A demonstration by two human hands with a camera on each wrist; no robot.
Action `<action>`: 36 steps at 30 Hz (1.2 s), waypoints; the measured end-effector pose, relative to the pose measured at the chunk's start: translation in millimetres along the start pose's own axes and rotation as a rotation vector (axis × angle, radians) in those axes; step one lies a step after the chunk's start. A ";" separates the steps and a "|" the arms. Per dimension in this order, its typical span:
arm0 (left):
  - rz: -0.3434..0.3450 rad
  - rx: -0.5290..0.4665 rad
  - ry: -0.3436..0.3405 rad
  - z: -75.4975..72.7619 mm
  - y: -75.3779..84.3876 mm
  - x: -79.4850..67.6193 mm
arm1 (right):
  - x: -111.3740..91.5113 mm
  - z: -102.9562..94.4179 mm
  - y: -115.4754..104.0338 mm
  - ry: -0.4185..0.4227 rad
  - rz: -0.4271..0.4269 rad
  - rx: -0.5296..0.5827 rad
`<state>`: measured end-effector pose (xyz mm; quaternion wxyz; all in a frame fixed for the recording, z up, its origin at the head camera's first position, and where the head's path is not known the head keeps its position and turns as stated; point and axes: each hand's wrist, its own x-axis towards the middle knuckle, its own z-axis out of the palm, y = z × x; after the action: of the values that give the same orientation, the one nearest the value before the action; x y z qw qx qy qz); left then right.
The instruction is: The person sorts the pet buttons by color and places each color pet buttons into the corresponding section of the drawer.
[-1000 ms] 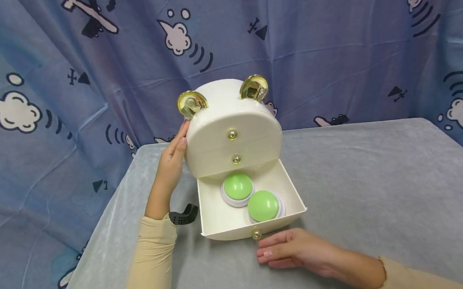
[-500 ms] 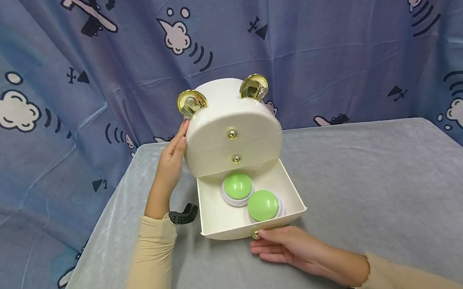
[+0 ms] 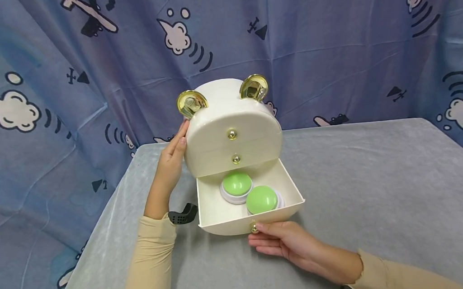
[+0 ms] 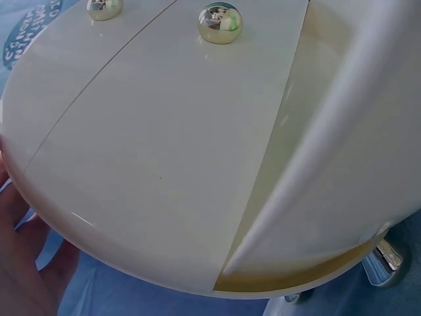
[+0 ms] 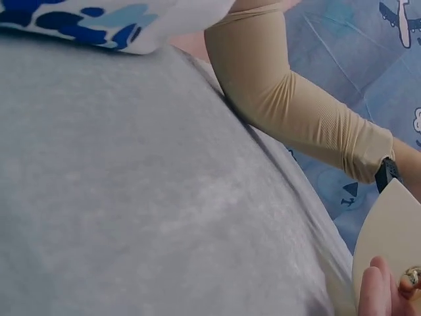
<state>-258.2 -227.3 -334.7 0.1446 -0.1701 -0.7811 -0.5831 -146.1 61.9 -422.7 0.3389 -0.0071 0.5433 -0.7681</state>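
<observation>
A white drawer box with two gold ears stands on the table, rounded at the top. Its bottom drawer is pulled out and holds two round green-topped push-button-like things with white bases. My left hand rests with fairly straight fingers against the box's left side; in the left wrist view it shows at the edge. At the drawer front, my right hand pinches the gold knob with the thumb, the other fingers extended below. The index fingertip is partly hidden.
Two more gold knobs sit on the shut upper drawers. A grey cloth covers the table. Behind hangs a blue patterned curtain. A black wrist strap is on the left wrist.
My right hand has come left and up to the knob and taken hold of it. The drawer front has risen slightly, shifting the green-topped things in view. The left hand stays put.
</observation>
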 end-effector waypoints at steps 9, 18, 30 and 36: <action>0.000 0.000 -0.021 -1.9 -0.5 0.7 | 9.8 2.4 -5.8 0.010 -0.027 -0.002; -0.002 -0.006 -0.025 -2.0 -0.1 0.2 | 18.8 2.4 -12.0 0.026 -0.048 -0.003; -0.008 -0.002 -0.027 -2.8 -0.9 0.0 | 33.8 2.9 -18.1 0.072 -0.082 -0.020; -0.013 0.003 -0.027 -2.5 -0.3 -0.2 | 44.5 3.6 -21.2 0.096 -0.102 -0.036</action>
<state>-258.1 -229.8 -334.3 0.1307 -0.1727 -0.7850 -0.5804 -189.8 39.2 -419.4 0.2726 -0.0038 0.5715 -0.7740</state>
